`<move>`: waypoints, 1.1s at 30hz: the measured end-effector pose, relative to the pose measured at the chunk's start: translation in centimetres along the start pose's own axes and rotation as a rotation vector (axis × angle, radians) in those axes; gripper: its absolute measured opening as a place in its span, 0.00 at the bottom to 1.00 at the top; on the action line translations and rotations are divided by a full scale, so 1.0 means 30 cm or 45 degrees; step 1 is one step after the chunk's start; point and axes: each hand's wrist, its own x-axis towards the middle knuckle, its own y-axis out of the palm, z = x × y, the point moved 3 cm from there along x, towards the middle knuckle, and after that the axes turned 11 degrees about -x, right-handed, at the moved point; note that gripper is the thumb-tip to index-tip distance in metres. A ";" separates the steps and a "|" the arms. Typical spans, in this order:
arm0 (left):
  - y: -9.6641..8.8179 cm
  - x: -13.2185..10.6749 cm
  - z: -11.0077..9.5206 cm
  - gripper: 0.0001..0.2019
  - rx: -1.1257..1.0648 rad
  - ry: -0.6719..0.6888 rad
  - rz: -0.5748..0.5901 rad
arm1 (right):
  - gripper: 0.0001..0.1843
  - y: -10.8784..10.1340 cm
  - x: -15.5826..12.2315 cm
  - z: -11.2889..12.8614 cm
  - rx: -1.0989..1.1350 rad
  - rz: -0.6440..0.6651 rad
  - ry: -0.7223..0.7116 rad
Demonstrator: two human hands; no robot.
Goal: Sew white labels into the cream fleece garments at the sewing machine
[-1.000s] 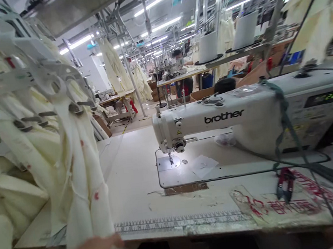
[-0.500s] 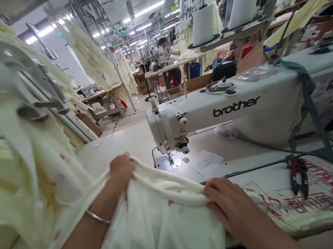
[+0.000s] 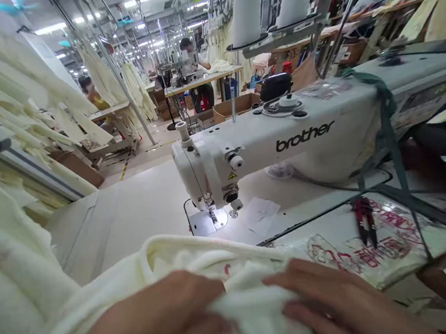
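Note:
A cream garment (image 3: 168, 252) with small red marks lies bunched over the front of the sewing table, its thick rolled edge curving up toward the machine. My left hand (image 3: 163, 317) is closed on the cloth at lower centre, smeared by motion. To its right, my right hand (image 3: 336, 298) grips the same cloth between thumb and fingers, also blurred. Just beyond the cloth stands a white Brother sewing machine (image 3: 259, 136). Its presser foot (image 3: 212, 215) is lit above the needle plate (image 3: 203, 223), and the garment lies short of it.
Thread snips (image 3: 365, 221) lie on a plastic-covered pad (image 3: 395, 255) at right. A white scrap (image 3: 260, 213) rests beside the needle plate. Thread cones (image 3: 247, 14) stand above the machine. Cream garments (image 3: 12, 93) hang at left. Another person (image 3: 191, 58) sits at a farther table.
Both hands have come down toward me and closer together. The garment edge, earlier stretched between them, now lies loose and bunched beyond them. The camera view has shifted.

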 end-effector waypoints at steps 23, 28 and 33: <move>0.043 0.287 0.044 0.08 -0.249 0.144 -0.422 | 0.02 -0.011 0.203 -0.154 0.336 0.285 0.229; 0.008 0.263 0.026 0.13 -0.431 0.070 -0.342 | 0.01 -0.031 0.222 -0.147 0.558 0.441 0.256; 0.007 0.271 0.019 0.12 -0.457 -0.010 -0.309 | 0.04 -0.033 0.232 -0.143 0.594 0.447 0.271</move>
